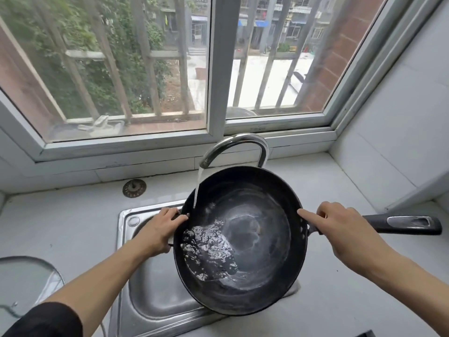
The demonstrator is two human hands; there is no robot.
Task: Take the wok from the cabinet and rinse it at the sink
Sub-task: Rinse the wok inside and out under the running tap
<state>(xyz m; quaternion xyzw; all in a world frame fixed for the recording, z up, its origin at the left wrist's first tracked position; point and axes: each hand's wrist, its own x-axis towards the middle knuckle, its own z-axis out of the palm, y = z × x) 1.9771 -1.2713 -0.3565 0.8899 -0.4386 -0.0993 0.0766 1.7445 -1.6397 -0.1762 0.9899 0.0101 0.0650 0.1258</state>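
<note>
A black wok (255, 244) is held over the steel sink (150, 295), tilted toward its left side. Water runs from the curved chrome faucet (237, 148) onto the wok's left inner wall and pools in the lower left of the bowl. My left hand (159, 231) grips the small side handle and rim on the wok's left. My right hand (345, 231) grips the base of the long black handle (403, 223), its index finger stretched out along the wok's right rim.
A round metal drain strainer (134, 188) lies on the white counter (60, 220) behind the sink. A glass lid (24, 283) sits at the lower left edge. A barred window (213, 69) stands close behind the faucet. A white tiled wall (401, 132) closes off the right.
</note>
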